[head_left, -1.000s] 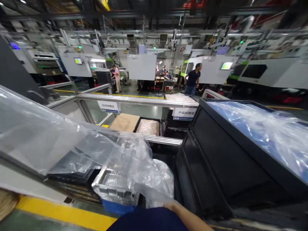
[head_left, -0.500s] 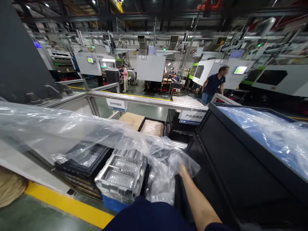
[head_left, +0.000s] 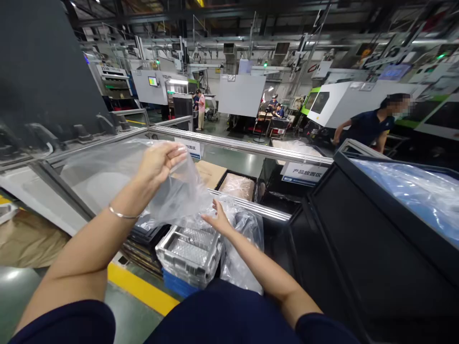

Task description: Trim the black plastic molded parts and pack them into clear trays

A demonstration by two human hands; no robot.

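While a brown cloth heap [head_left: 34, 239] sits low at far L, the clear plastic sheet [head_left: 179, 196] spreads across L-center, its R edge just short of your R hand. Your L hand [head_left: 158, 165], silver bracelet [head_left: 123, 214] on the wrist, is up at the sheet, fingers bent & fairly close tog. w/ film about the tips; can't tell if they pinch it or only prop it up. Step in hand, IMO: spreading & steadying the sheet. Below it, L to R: stacked black trays [head_left: 152, 237], partly hidden by your forearm, then silvery trays [head_left: 190, 251] atop blue boxes [head_left: 179, 283]. Your R hand [head_left: 219, 220] is over those silvery trays, fingers wide, no grip visible, thumb near the sheet's edge; contact unclear. Next move prob. calls for R fingers narrowing on that loose edge, w/ L kept high so film clears the tray corners. Crumpled plastic [head_left: 236, 267] lies under your R forearm, btwn trays & the big black bin [head_left: 358, 248] at far R, which holds something blue under clear wrap [head_left: 419, 186].
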